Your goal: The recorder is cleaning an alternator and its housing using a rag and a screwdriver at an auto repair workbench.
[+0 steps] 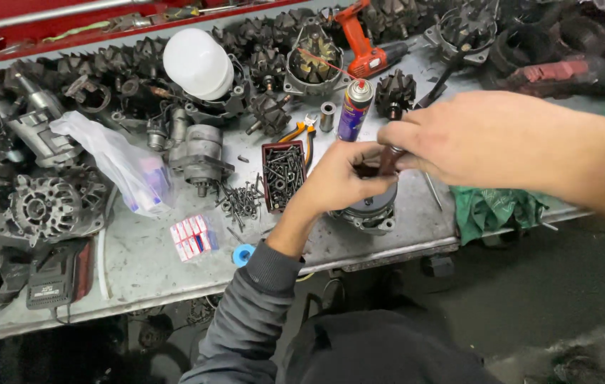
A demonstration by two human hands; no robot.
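A round metal alternator housing (372,211) stands near the front edge of the grey metal workbench (146,263). My left hand (341,178) rests on its top, fingers curled around something small that I cannot make out. My right hand (473,139) comes in from the right above it, fingers shut on a dark brown tool handle (390,159) that points down at the housing. The tool's tip is hidden behind my left hand.
A small tray of screws (282,173), loose screws (241,199), orange pliers (301,131), a spray can (354,108), a red drill (361,44), a white lamp dome (198,62), a plastic bag (121,165), a green rag (491,210) and several alternator parts (50,206) crowd the bench.
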